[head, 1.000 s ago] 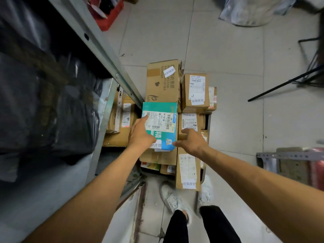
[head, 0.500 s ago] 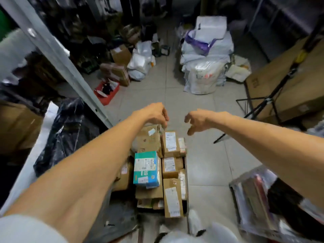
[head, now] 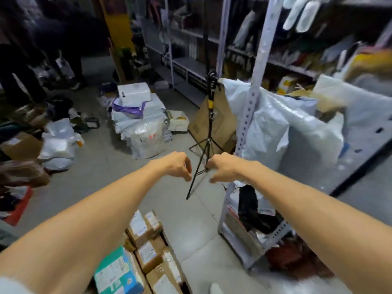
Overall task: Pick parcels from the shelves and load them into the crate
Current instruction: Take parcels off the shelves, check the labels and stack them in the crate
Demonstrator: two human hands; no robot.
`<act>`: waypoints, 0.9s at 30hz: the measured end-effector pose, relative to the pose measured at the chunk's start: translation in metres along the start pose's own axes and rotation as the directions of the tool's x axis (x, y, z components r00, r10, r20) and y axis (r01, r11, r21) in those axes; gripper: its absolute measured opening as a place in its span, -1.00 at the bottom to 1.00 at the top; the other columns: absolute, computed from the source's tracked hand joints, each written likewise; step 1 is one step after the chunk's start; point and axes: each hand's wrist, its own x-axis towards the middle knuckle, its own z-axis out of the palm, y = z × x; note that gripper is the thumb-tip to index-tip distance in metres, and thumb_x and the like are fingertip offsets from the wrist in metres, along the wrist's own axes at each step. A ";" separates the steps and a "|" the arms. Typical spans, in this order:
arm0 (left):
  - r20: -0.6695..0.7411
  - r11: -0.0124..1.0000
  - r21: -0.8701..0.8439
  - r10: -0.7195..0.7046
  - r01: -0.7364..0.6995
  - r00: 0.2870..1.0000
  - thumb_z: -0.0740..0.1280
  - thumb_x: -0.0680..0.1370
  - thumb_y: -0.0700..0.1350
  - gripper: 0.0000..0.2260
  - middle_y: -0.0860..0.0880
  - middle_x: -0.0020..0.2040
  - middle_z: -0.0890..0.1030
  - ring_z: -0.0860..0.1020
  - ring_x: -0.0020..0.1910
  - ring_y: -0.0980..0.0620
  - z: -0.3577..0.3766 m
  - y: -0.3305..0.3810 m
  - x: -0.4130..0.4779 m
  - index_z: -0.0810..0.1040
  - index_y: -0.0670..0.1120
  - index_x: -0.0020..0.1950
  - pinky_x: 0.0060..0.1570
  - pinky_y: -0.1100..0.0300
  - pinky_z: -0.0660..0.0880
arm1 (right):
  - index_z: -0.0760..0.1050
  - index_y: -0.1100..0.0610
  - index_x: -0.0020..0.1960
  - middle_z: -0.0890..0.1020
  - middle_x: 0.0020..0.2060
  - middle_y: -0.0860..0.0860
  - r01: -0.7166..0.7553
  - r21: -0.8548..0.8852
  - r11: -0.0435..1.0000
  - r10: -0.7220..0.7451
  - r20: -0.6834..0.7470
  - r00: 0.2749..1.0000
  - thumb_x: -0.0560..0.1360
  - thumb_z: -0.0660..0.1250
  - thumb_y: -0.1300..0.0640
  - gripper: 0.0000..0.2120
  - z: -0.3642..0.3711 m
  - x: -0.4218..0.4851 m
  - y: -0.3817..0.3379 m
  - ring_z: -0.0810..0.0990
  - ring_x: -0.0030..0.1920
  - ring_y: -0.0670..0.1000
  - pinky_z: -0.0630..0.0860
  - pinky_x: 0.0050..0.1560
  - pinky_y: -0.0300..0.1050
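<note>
Our two arms are stretched forward above the grey floor [head: 101,179]. The left hand [head: 177,166] and the right hand [head: 223,169] hang side by side at the centre of the view, near each other but apart. Each grip is narrow, with the fingers loosely curled downward and holding nothing. The parcels [head: 148,238], cardboard boxes with white labels, lie packed in a row at 6 o'clock, below our forearms. A teal box [head: 115,272] touches them at 7 o'clock; we cannot tell what carries them. A black tripod [head: 210,124] stands at 12 o'clock from the hands, and one of its legs passes behind the right hand. A metal shelf [head: 250,115] rises at 2 o'clock, loaded with white sacks [head: 282,132], while dark bags [head: 252,209] fill its lower tier at 4 o'clock. A pile of white mailers [head: 140,117] sits on the floor at 11 o'clock.
</note>
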 end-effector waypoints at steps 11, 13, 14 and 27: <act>0.366 0.811 0.156 0.483 -0.564 0.796 0.45 0.45 0.00 -0.76 0.01 0.02 0.66 0.61 -0.03 0.04 0.070 0.248 0.006 0.63 -0.04 0.08 0.04 0.08 0.58 | 0.47 0.27 0.31 0.57 0.24 0.15 -0.548 0.329 0.769 0.576 0.015 0.818 0.48 0.41 0.00 -0.50 0.073 -0.231 0.146 0.54 0.21 0.17 0.49 0.22 0.06; 0.395 0.753 0.134 0.556 -0.644 0.732 0.44 0.45 0.00 -0.75 0.04 0.02 0.65 0.60 -0.03 0.07 0.086 0.291 -0.002 0.62 -0.03 0.10 0.02 0.14 0.55 | 0.45 0.23 0.34 0.56 0.25 0.11 -0.621 0.373 0.689 0.668 0.005 0.744 0.46 0.41 -0.01 -0.46 0.084 -0.279 0.161 0.54 0.20 0.14 0.50 0.20 0.02; 0.410 0.721 0.120 0.590 -0.683 0.695 0.44 0.45 -0.01 -0.73 0.03 0.02 0.64 0.60 -0.03 0.06 0.094 0.314 -0.007 0.61 -0.04 0.12 0.01 0.16 0.54 | 0.44 0.21 0.36 0.56 0.24 0.11 -0.653 0.388 0.650 0.710 -0.002 0.705 0.45 0.41 -0.02 -0.45 0.090 -0.303 0.167 0.54 0.19 0.14 0.51 0.17 0.00; 0.582 0.221 0.063 0.784 -0.973 0.216 0.46 0.44 -0.08 -0.78 -0.07 -0.04 0.68 0.62 -0.08 0.02 0.208 0.592 -0.145 0.64 -0.08 0.06 -0.01 0.12 0.56 | 0.47 0.10 0.35 0.56 0.24 0.07 -0.821 0.570 -0.031 0.993 0.112 0.040 0.45 0.44 -0.02 -0.49 0.180 -0.607 0.151 0.54 0.19 0.09 0.49 0.17 -0.05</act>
